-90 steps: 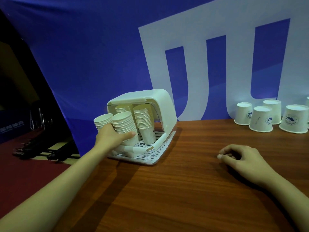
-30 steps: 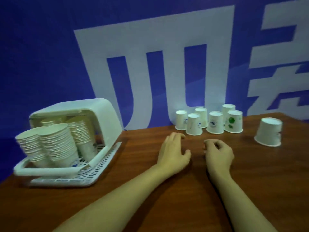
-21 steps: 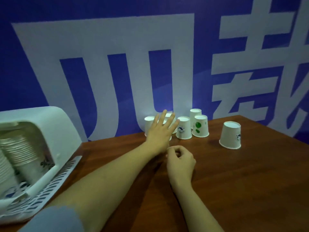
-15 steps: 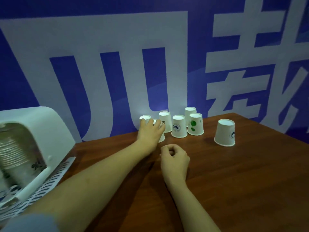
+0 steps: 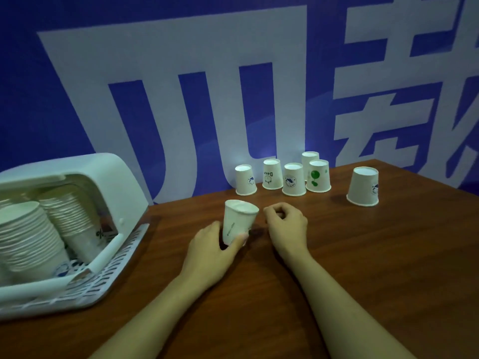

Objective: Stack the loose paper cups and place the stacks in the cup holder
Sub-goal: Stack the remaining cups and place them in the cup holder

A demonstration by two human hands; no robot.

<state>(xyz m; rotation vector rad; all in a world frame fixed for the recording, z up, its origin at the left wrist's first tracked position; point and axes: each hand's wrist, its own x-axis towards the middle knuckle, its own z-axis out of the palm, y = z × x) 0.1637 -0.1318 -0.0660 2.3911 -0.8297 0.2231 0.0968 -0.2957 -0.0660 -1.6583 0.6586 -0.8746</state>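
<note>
My left hand (image 5: 211, 248) grips one white paper cup (image 5: 237, 222) near its base, bottom up and slightly tilted, at the table's middle. Just right of it my right hand (image 5: 286, 226) rests on the table, loosely curled and holding nothing. Several loose cups stand upside down by the wall: one at the left (image 5: 245, 179), then a "Beer" cup (image 5: 272, 174), a logo cup (image 5: 293, 179), a green-print cup (image 5: 318, 175), and one apart at the right (image 5: 363, 186). The white cup holder (image 5: 114, 177) at left holds tall cup stacks (image 5: 26, 237).
A wooden table (image 5: 363, 255) carries everything. A blue banner with large white characters (image 5: 181, 86) hangs directly behind the cups. The holder's slotted tray (image 5: 103, 278) juts toward me at the left; the table's right edge runs diagonally past the lone cup.
My left hand left the holder, reached to the cups by the wall, took one and drew it back toward me. The right hand stayed curled on the table.
</note>
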